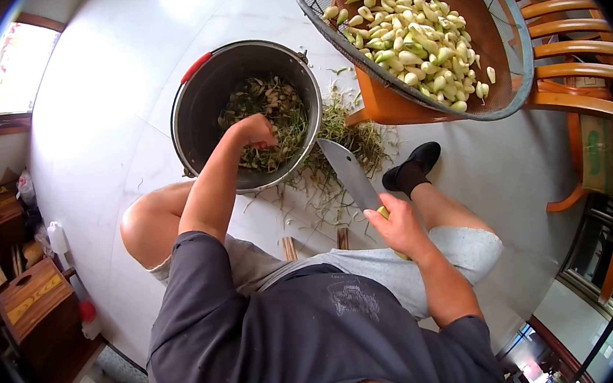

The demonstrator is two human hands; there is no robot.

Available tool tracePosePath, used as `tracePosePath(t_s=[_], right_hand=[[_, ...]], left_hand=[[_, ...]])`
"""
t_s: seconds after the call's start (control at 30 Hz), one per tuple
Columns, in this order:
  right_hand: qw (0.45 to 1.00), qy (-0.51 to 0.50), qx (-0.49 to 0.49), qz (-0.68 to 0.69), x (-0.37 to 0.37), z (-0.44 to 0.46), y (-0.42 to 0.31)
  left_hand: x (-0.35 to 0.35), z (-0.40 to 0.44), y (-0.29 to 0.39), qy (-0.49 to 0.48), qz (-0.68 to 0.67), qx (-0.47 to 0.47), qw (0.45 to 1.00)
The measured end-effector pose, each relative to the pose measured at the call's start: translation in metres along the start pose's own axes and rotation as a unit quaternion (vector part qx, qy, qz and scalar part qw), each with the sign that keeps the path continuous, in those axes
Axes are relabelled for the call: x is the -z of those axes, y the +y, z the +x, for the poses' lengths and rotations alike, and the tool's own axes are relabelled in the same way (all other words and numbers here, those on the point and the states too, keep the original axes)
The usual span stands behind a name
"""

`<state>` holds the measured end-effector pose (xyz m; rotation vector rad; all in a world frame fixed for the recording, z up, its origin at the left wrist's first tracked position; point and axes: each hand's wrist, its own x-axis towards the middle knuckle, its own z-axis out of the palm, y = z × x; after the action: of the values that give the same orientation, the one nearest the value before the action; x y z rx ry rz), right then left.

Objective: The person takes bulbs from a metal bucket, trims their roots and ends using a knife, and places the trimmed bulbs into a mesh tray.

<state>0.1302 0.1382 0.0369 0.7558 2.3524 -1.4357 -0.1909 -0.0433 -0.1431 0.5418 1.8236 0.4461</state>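
My right hand (400, 225) is wrapped round the yellowish handle of a cleaver (349, 172), whose broad metal blade points up and left toward the bucket's rim. Over the mouth of a dark bucket (198, 102) hangs my left hand (255, 131), fingers curled in; whatever they hold, if anything, is hidden. Inside the bucket lie green and dry trimmings (276, 106) mixed with pale bits. Whitish-green peeled garlic (417, 40) is heaped in a round mesh sieve (524, 74) at the upper right.
The sieve rests on a wooden chair (379, 103). Loose green stalks (349, 139) litter the pale tiled floor (104, 85) right of the bucket. My foot in a black shoe (421, 160) stands beside them. A wooden cabinet (33, 299) is at the left.
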Motion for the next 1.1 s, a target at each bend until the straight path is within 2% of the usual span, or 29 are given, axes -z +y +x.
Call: tracePosePath(t_s=[0.03,0.1,0.2,0.3,0.43,0.57,0.73,0.97,1.1], right_hand=[[1.0,0.0,0.0,-0.004,0.001,0.0,-0.001],[0.999,0.023,0.018,0.015,-0.001,-0.001,0.0],[0.998,0.04,0.019,0.039,-0.003,-0.002,0.001],[0.996,0.056,0.036,0.063,-0.004,-0.002,0.002],[0.993,0.072,0.052,0.074,-0.003,-0.003,0.008],[0.989,0.1,0.072,0.08,0.0,-0.007,0.005],[0.991,0.097,0.061,0.075,0.002,-0.01,0.007],[0.987,0.12,0.088,0.061,0.003,-0.012,0.008],[0.985,0.133,0.094,0.056,0.003,-0.016,0.005]], left_hand=[[0.005,-0.008,0.01,0.025,0.017,-0.006,1.0],[0.007,-0.013,0.008,0.066,-0.234,-0.097,0.965],[0.021,-0.033,0.022,-0.014,-0.493,-0.143,0.858],[0.027,-0.066,0.049,0.011,-0.535,-0.179,0.826],[0.013,-0.085,0.059,0.015,-0.595,-0.286,0.751],[-0.012,-0.111,0.075,-0.013,-0.628,-0.336,0.701],[-0.037,-0.122,0.079,0.02,-0.625,-0.357,0.694],[-0.054,-0.128,0.081,0.011,-0.652,-0.35,0.673],[-0.068,-0.13,0.092,0.062,-0.612,-0.336,0.713]])
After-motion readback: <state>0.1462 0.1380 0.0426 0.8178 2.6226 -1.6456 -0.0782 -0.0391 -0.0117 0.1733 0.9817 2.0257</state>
